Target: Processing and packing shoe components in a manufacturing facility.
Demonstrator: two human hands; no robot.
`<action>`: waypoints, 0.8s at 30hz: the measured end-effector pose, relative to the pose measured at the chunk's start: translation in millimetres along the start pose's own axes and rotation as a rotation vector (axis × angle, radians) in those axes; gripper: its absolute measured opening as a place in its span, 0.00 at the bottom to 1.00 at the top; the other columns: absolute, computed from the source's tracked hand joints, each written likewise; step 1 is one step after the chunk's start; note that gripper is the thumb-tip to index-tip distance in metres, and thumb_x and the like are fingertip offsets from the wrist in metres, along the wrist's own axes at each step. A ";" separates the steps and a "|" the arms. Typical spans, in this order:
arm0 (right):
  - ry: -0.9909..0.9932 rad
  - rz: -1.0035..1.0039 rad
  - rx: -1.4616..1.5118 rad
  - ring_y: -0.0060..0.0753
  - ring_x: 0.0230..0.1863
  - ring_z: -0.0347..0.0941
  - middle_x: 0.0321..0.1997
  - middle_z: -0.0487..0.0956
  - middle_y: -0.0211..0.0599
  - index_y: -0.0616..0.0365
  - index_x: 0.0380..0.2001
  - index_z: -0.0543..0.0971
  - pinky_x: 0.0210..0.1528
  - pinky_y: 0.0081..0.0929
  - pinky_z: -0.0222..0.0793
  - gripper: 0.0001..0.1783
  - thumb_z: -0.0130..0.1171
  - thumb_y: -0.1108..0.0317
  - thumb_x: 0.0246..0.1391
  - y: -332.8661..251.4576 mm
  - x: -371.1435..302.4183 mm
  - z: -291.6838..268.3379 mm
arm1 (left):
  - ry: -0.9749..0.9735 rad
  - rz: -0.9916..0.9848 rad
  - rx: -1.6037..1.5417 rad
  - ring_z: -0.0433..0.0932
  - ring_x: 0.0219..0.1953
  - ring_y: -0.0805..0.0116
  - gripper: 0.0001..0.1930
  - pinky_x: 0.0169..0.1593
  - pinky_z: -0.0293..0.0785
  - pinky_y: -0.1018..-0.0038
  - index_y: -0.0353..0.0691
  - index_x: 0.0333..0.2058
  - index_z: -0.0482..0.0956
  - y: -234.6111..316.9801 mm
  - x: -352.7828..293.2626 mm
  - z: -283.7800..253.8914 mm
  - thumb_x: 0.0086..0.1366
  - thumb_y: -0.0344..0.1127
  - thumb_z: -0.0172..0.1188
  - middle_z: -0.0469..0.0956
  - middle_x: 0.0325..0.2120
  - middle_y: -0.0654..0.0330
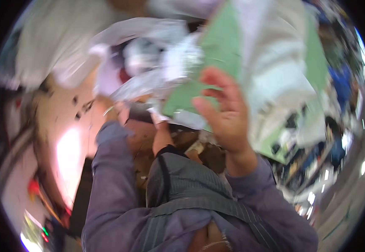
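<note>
My right hand (228, 115) is raised over a green tabletop (222, 46). Its fingers are curved and apart, with nothing between them. My left hand (106, 107) reaches to the near edge of a white, partly see-through plastic bag (136, 31). Blur and the bag hide its fingers, so whether it grips the plastic I cannot tell. Inside the bag's wide mouth lies a blurred whitish bundle (142, 54). White cloth (277, 75) is spread in loose folds on the green surface, just right of my right hand.
A big pale sack (65, 38) stands at the far left. On the brown floor (60, 109) lie small dark scraps. Mixed dark and blue fabric (340, 86) is heaped at the right. A small clear plastic piece (189, 119) rests at the green table's near edge.
</note>
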State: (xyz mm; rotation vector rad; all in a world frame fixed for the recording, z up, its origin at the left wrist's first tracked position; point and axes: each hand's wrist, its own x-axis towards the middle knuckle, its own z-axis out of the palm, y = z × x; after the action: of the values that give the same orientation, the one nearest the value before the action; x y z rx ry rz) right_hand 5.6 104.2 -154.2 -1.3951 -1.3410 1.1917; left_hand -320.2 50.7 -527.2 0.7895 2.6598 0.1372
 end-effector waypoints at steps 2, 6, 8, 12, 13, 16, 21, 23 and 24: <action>-0.009 -0.010 -0.167 0.27 0.50 0.71 0.48 0.76 0.35 0.61 0.52 0.74 0.52 0.26 0.67 0.22 0.62 0.75 0.52 7.7 -13.4 -32.8 | -0.080 0.128 0.186 0.79 0.40 0.45 0.21 0.43 0.74 0.55 0.31 0.41 0.77 -20.0 -1.0 2.8 0.66 0.45 0.45 0.79 0.38 0.42; 0.297 0.067 -0.296 0.24 0.42 0.73 0.40 0.79 0.35 0.61 0.46 0.77 0.48 0.24 0.69 0.16 0.62 0.73 0.53 18.5 -69.3 -120.4 | -0.026 0.202 0.213 0.80 0.40 0.48 0.23 0.44 0.75 0.56 0.29 0.43 0.76 -31.5 -14.4 -2.4 0.67 0.46 0.46 0.79 0.40 0.43; 0.521 0.082 -0.405 0.22 0.38 0.74 0.37 0.79 0.34 0.61 0.44 0.77 0.44 0.22 0.70 0.14 0.61 0.73 0.54 34.9 -107.2 -175.7 | -0.037 0.108 0.045 0.80 0.41 0.49 0.24 0.44 0.76 0.57 0.29 0.44 0.76 -24.2 -27.5 -10.2 0.67 0.47 0.46 0.78 0.41 0.43; 0.943 0.326 -0.614 0.26 0.34 0.76 0.35 0.81 0.38 0.61 0.44 0.77 0.39 0.22 0.72 0.15 0.61 0.70 0.52 82.6 -207.4 -304.9 | 0.036 0.139 -0.359 0.80 0.40 0.53 0.21 0.41 0.77 0.66 0.28 0.44 0.76 18.2 -64.8 -42.6 0.65 0.44 0.52 0.79 0.40 0.46; 1.008 0.431 -0.595 0.30 0.37 0.77 0.38 0.80 0.41 0.62 0.45 0.77 0.41 0.26 0.72 0.18 0.63 0.67 0.51 97.8 -232.5 -334.6 | 0.085 0.182 -0.412 0.81 0.38 0.57 0.19 0.41 0.78 0.65 0.30 0.45 0.75 37.1 -71.2 -57.0 0.64 0.40 0.53 0.79 0.36 0.49; 1.089 0.656 -0.687 0.39 0.45 0.76 0.45 0.79 0.48 0.63 0.49 0.74 0.48 0.33 0.71 0.28 0.67 0.59 0.47 151.1 -286.0 -421.1 | 0.199 0.171 -0.818 0.81 0.36 0.60 0.18 0.37 0.79 0.71 0.33 0.50 0.69 98.5 -110.4 -102.1 0.65 0.36 0.54 0.79 0.35 0.51; 0.839 0.840 -0.953 0.51 0.56 0.70 0.56 0.72 0.54 0.67 0.57 0.66 0.58 0.40 0.66 0.50 0.73 0.47 0.35 237.2 -303.1 -518.7 | 0.326 0.663 -1.039 0.81 0.36 0.60 0.16 0.37 0.79 0.72 0.30 0.49 0.68 195.6 -249.2 -175.0 0.65 0.31 0.57 0.79 0.37 0.50; 0.690 0.943 -0.881 0.52 0.56 0.70 0.56 0.72 0.54 0.66 0.55 0.67 0.57 0.40 0.68 0.48 0.74 0.48 0.34 252.4 -293.3 -542.5 | 0.268 0.967 -1.080 0.80 0.35 0.63 0.15 0.37 0.78 0.74 0.28 0.47 0.68 224.4 -333.0 -186.2 0.66 0.31 0.56 0.78 0.38 0.50; 0.649 0.958 -0.832 0.52 0.56 0.70 0.57 0.72 0.54 0.65 0.53 0.69 0.56 0.40 0.69 0.46 0.74 0.49 0.34 255.7 -290.4 -549.1 | 0.280 0.941 -1.106 0.80 0.35 0.63 0.15 0.37 0.78 0.74 0.28 0.47 0.68 237.6 -379.3 -182.5 0.66 0.31 0.56 0.78 0.38 0.50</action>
State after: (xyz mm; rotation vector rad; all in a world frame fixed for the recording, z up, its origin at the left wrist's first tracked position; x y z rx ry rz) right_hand 601.3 -181.6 -275.3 -2.9085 -0.6575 0.5307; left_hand 28.8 45.4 -192.9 1.4870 1.6661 1.8088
